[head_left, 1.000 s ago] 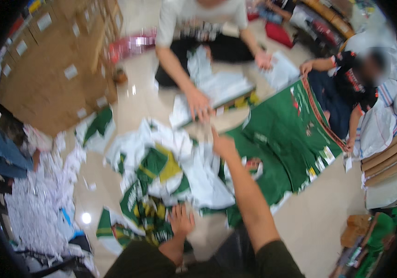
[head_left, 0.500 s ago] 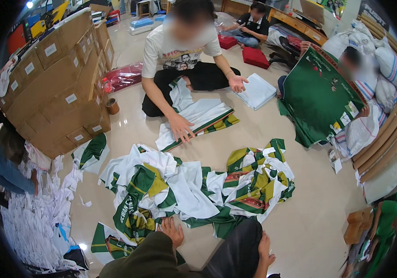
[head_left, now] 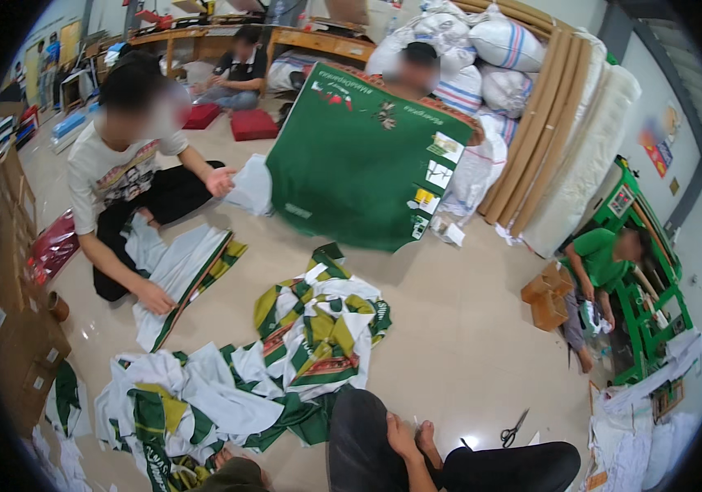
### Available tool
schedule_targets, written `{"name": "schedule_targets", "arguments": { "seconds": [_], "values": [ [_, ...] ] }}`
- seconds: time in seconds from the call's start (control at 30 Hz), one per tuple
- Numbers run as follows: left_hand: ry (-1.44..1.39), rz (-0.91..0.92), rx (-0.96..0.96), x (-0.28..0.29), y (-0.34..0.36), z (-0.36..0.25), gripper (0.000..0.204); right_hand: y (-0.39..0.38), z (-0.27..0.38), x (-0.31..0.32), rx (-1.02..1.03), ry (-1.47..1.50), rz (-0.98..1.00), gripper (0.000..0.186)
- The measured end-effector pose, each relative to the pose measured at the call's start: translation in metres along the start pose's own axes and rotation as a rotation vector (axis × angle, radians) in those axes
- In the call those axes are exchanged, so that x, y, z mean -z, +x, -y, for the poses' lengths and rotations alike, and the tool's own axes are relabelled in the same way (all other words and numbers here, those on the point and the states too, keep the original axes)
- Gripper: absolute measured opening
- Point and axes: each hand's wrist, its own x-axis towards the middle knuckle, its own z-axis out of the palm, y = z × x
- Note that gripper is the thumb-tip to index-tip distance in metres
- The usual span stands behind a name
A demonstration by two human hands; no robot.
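My left hand (head_left: 223,457) is at the lower edge, mostly hidden by dark olive cloth, beside a heap of green, white and olive printed fabric pieces (head_left: 236,410). Its fingers are hard to make out. Against my black-trousered leg rests my right hand (head_left: 401,439), fingers curled, close to a bare foot (head_left: 427,439). A tiny pale thing shows at its fingertips, too small to name. Scissors (head_left: 514,428) with dark handles lie on the floor to the right. The fabric heap continues into a rounded bundle (head_left: 326,324) farther out.
Facing left, a seated co-worker (head_left: 125,176) touches folded white-green fabric (head_left: 183,279). Another person holds up a large green printed cloth (head_left: 359,156). Cartons (head_left: 6,271) line the left; sacks (head_left: 507,45) and cardboard tubes (head_left: 544,123) stand behind. A person in green (head_left: 605,262) sits right.
The view has swung to the right, bringing the scissors and the person in green into sight. The held-up green cloth is now spread more squarely. The facing co-worker's hand stays at the folded fabric.
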Motion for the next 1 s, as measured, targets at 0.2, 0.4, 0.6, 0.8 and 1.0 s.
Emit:
{"name": "schedule_targets", "arguments": {
  "seconds": [0.2,0.4,0.6,0.8,1.0],
  "values": [
    [0.023,0.019,0.024,0.013,-0.011,0.004,0.062,-0.026,-0.011,0.016,-0.154,0.101,-0.133,0.063],
    [0.014,-0.004,0.045,0.013,-0.015,0.008,0.063,-0.034,-0.027,0.029,-0.203,0.014,-0.176,0.061],
    [0.094,0.041,0.079,0.022,-0.018,-0.002,0.060,-0.031,-0.059,0.044,-0.139,-0.114,-0.194,0.056],
    [0.109,-0.029,0.062,0.034,-0.018,-0.004,0.056,-0.035,-0.070,0.068,0.024,-0.111,-0.110,0.034],
    [0.113,-0.096,0.056,0.019,-0.029,-0.007,0.055,-0.022,-0.141,0.095,0.351,-0.145,-0.324,0.022]
  ]
}}
